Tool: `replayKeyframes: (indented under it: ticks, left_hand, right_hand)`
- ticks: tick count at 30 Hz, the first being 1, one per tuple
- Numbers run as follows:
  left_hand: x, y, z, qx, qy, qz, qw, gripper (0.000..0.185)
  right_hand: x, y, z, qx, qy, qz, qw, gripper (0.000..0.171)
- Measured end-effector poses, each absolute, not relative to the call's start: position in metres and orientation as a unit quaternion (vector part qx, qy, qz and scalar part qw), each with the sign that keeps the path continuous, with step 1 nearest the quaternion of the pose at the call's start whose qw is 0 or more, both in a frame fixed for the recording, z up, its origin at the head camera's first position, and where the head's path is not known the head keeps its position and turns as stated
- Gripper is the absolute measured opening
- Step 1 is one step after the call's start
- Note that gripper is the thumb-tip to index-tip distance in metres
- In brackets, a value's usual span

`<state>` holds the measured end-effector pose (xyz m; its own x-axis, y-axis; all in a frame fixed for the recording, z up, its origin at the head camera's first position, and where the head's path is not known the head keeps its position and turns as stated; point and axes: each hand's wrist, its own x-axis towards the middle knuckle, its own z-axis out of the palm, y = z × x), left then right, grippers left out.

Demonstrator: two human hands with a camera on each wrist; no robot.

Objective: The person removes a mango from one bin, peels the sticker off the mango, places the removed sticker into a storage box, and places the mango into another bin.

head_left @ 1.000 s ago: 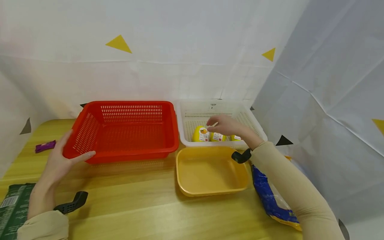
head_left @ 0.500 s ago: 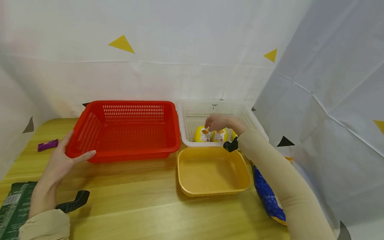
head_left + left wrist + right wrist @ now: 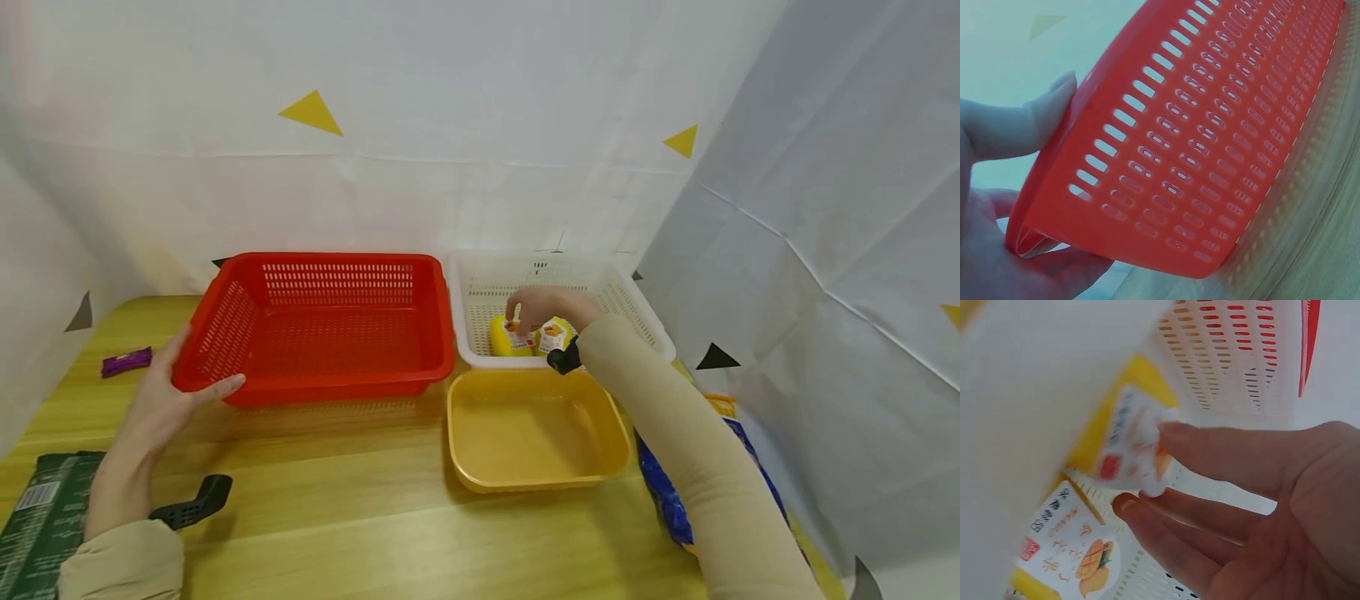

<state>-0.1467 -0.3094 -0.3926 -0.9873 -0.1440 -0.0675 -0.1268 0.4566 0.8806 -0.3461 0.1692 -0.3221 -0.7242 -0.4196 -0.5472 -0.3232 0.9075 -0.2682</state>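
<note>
Mango-labelled yellow cup (image 3: 507, 337) lies in the white slotted basket (image 3: 633, 304), near its front wall, where the person's right hand (image 3: 542, 307) has reached in; the wrist view shows thumb and fingertips (image 3: 1169, 429) closing on the cup's foil lid (image 3: 1137, 450), touching it at the edge, though whether the pinch is firm cannot be told; a second yellow cup (image 3: 556, 335) sits just beside the first, touching or nearly so. Judged by its look, the cup is small, light and fairly stiff in the wall, with a thin peel-off lid that would flex or tear if it bore the load; the sides below the rim seem the safer place to hold. Left hand (image 3: 161, 402) grips the near left corner of the red basket (image 3: 322, 325), thumb along the front face and fingers curled over the rim (image 3: 1063, 84), the basket standing on the wooden table (image 3: 352, 508); a yellow tray (image 3: 532, 477) sits directly in front of the white basket, under the reaching forearm. The white basket's front wall and the neighbouring cup crowd the grasp; a blue packet (image 3: 667, 500) lies to the right, a purple wrapper (image 3: 126, 362) and a green packet (image 3: 37, 525) to the left.
</note>
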Motion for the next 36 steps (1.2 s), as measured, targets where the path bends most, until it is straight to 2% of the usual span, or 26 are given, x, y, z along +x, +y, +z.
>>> replayKeyframes:
  ticks: [6,17,27,36]
  left_hand:
    - [-0.147,-0.307,-0.393,0.08,-0.858,-0.507,0.017,0.108]
    - [-0.147,-0.307,-0.393,0.072,-0.858,-0.508,0.019,0.108]
    - [-0.147,-0.308,-0.393,0.068,-0.857,-0.51,0.023,0.107]
    - [-0.146,-0.308,-0.394,0.069,-0.859,-0.506,0.025,0.107]
  right_hand:
    - [-0.352,0.163,-0.318,-0.159,0.903,-0.118,0.38,0.054]
    - [-0.352,0.155,-0.313,-0.13,0.89,-0.093,0.428,0.074]
    - [-0.352,0.15,-0.312,-0.118,0.891,-0.045,0.436,0.087]
    - [-0.357,0.141,-0.314,-0.15,0.876,-0.009,0.458,0.097]
